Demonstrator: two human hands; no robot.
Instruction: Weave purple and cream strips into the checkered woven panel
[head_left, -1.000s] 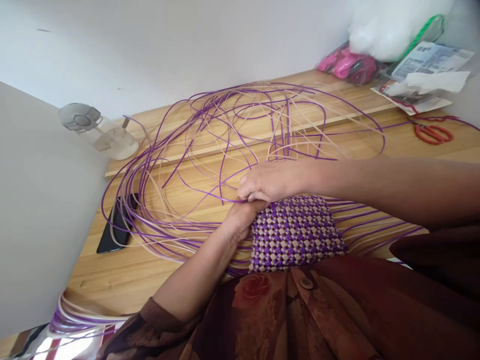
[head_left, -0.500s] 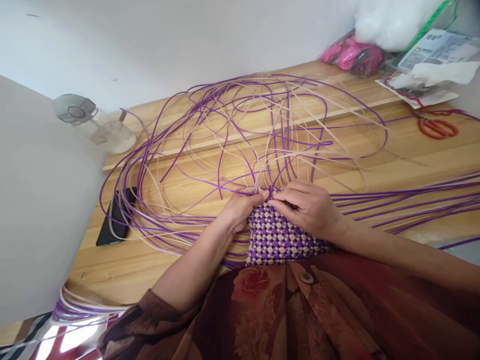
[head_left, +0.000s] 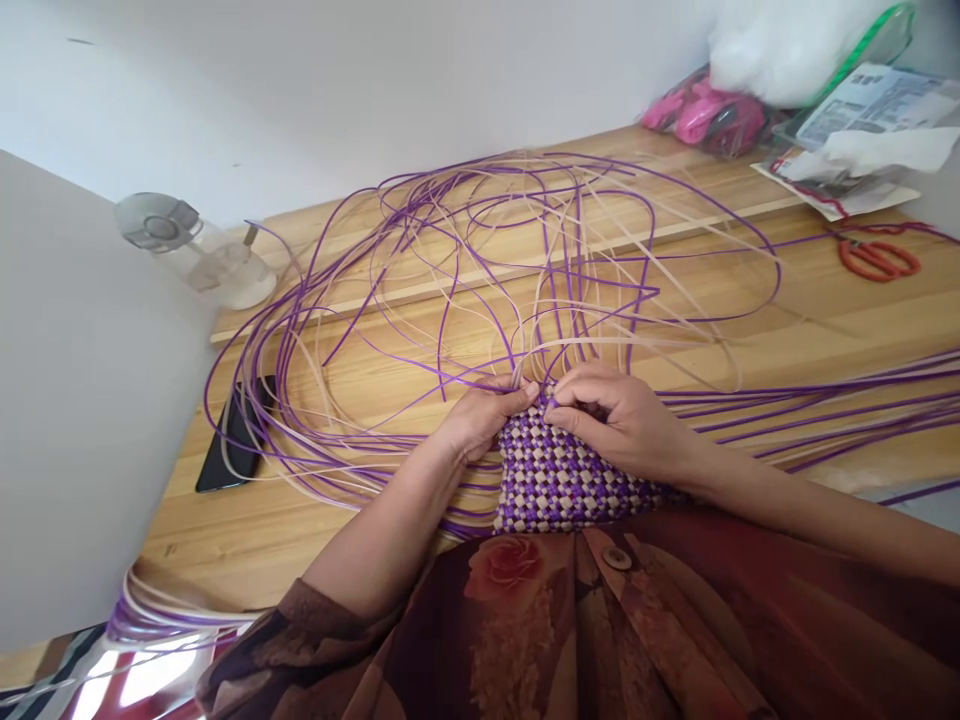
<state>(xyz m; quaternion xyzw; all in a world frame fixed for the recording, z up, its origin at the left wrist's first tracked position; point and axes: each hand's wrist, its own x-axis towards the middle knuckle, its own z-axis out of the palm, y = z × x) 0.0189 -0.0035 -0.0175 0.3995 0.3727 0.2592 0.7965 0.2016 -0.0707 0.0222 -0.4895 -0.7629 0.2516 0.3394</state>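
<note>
A woven piece (head_left: 559, 475) in a purple and beige checked pattern lies against my front at the table's near side. Long loose purple and beige strands (head_left: 420, 225) spread from its edges across the table. My left hand (head_left: 484, 415) grips its upper left corner, thumb on top and fingers underneath. At the top edge, a little to the right, my right hand (head_left: 619, 415) has thumb and fingertips pinched at a purple strand. The strand's end between those fingertips is hidden.
Wooden table (head_left: 795, 340) under everything. A black phone (head_left: 236, 435) lies left beneath strands. A clear jug with a grey lid (head_left: 217, 265) stands back left. Red-handled scissors (head_left: 877, 258), a pink bundle in plastic (head_left: 709, 110) and packets (head_left: 847, 170) are at the right.
My right hand has shifted slightly right along the top edge, away from my left thumb. A purple loop behind it has tightened to a sharp bend. My left hand keeps its grip.
</note>
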